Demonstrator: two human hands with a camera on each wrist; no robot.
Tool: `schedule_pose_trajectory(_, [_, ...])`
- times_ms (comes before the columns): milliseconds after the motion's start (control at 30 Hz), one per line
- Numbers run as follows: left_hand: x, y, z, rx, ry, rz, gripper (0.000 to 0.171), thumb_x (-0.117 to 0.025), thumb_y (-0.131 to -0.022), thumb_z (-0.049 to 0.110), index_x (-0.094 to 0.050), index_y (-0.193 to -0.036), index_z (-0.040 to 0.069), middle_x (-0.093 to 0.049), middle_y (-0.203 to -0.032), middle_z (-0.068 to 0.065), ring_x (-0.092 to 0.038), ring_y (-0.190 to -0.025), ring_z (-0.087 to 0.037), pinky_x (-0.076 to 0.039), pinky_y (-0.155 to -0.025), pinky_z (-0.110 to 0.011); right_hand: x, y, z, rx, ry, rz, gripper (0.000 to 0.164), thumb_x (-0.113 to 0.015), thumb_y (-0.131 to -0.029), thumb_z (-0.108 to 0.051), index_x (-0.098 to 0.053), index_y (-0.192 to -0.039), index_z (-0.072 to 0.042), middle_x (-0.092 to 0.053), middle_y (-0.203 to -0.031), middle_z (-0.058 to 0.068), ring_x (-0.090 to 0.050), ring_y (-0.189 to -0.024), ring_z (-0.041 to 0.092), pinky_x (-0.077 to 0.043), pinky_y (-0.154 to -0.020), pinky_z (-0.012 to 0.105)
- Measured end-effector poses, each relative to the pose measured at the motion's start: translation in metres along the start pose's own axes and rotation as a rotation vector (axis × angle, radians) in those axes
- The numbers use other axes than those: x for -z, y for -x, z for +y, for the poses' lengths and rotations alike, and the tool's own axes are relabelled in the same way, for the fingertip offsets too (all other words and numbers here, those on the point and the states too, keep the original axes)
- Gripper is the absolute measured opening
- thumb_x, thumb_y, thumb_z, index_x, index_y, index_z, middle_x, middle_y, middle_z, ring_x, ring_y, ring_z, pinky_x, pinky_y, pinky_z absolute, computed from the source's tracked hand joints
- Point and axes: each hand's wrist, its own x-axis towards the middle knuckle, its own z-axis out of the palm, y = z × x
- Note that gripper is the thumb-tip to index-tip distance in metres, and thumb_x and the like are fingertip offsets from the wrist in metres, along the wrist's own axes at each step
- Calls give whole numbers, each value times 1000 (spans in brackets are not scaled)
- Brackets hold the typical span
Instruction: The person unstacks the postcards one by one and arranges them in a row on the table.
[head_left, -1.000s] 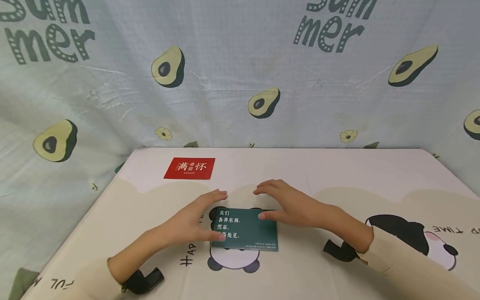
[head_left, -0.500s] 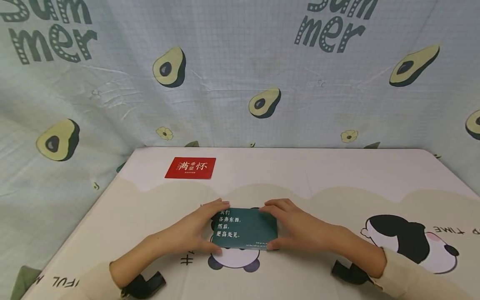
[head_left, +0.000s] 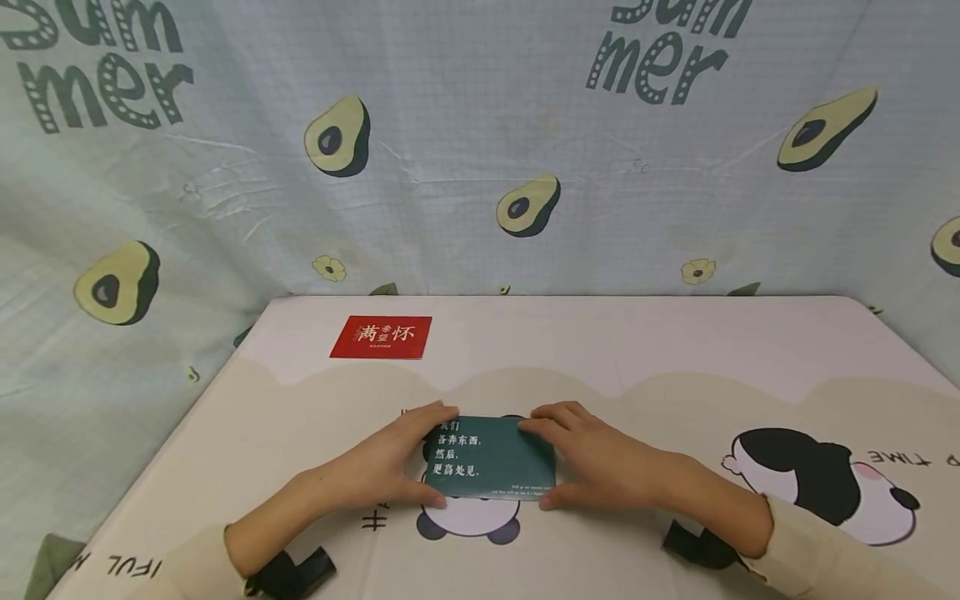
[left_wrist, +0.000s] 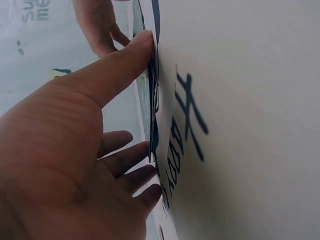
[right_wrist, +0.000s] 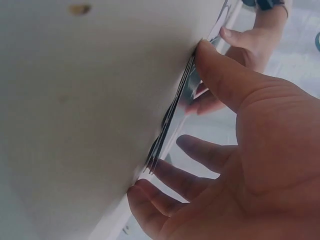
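Note:
A dark green postcard (head_left: 498, 458) with white Chinese writing lies on top of a thin stack on the table. Several layered card edges (right_wrist: 175, 110) show in the right wrist view. My left hand (head_left: 382, 458) grips the stack's left end, thumb at the near corner and fingers toward the far corner. At the other end, my right hand (head_left: 611, 458) holds it in a similar way, its index finger over the far right corner. Further back on the left lies a red postcard (head_left: 381, 337) with pale characters, touched by neither hand.
The table's cover (head_left: 637, 350) is pink and beige, printed with cartoon animals and letters. Behind it hangs a pale curtain (head_left: 435, 217) with avocado prints. Black straps (head_left: 292, 575) with small devices sit on both wrists.
Both hands came down and in from above the green postcard to its two ends. Over the last half second the right thumb shifted slightly; the red postcard stayed put.

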Motion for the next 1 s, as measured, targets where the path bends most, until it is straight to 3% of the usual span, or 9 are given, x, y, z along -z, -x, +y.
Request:
schedule_pose_trajectory(233, [0,1,1,-18,-19,6,93,-87,-69,31,-37,-145,14,-36,-146,-5,-32,-135,-25,-36,-105,-45,0,1,-2,7,9,2,76,-74,-82,-39,-39,-142,-9,-36,-143,9,-31,-132,24,-39,-102,42])
schedule_pose_trajectory(500, [1,1,1,-68,-36,29,90,-86,-71,29,-38,-145,13,-36,-145,-3,-36,-131,-23,-39,-103,-45,-1,1,-2,4,17,-7,76,-73,-84,-40,-38,-144,-10,-33,-145,11,-30,-133,25,-40,-101,42])
schedule_pose_trajectory(667, [3,2,2,-66,-21,40,89,-85,-71,28,-38,-145,15,-35,-145,-1,-35,-131,-21,-39,-103,-44,0,2,-4,-7,38,-16,78,-72,-84,-43,-36,-145,-11,-31,-148,11,-30,-134,26,-41,-101,43])
schedule_pose_trajectory(1000, [20,-3,0,-130,-28,125,90,-86,-70,27,-38,-145,16,-37,-144,-1,-37,-129,-23,-43,-98,-48,9,-7,0,-30,61,29,87,-75,-78,-48,-33,-148,-18,-23,-152,8,-30,-135,24,-44,-98,37])
